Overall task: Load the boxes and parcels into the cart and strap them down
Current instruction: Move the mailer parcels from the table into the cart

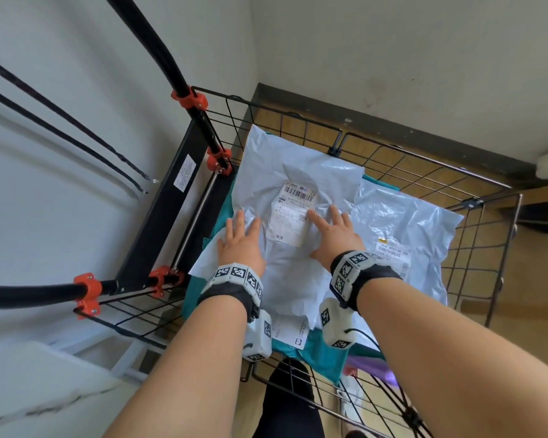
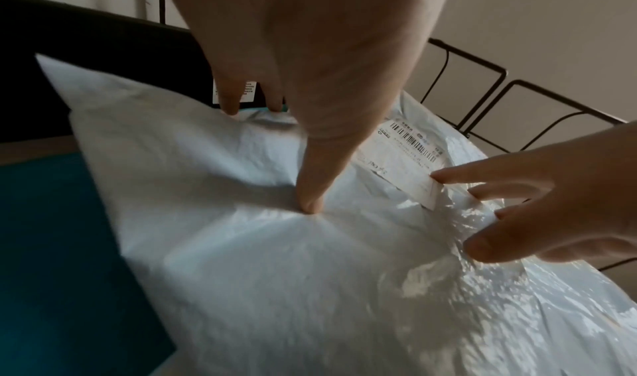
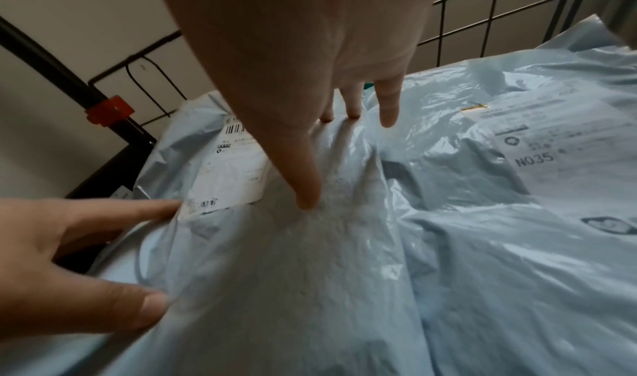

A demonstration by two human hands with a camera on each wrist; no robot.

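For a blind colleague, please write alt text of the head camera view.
Left hand and right hand press flat on a white parcel atop the pile inside a black wire cart.

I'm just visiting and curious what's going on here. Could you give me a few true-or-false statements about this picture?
1. Both hands press flat on the top white parcel. True.
2. The left hand grips a strap. False: it rests open on the parcel.
3. The parcels lie in a wire cart. True.
4. The right hand holds a cardboard box. False: it rests beside the shipping label.
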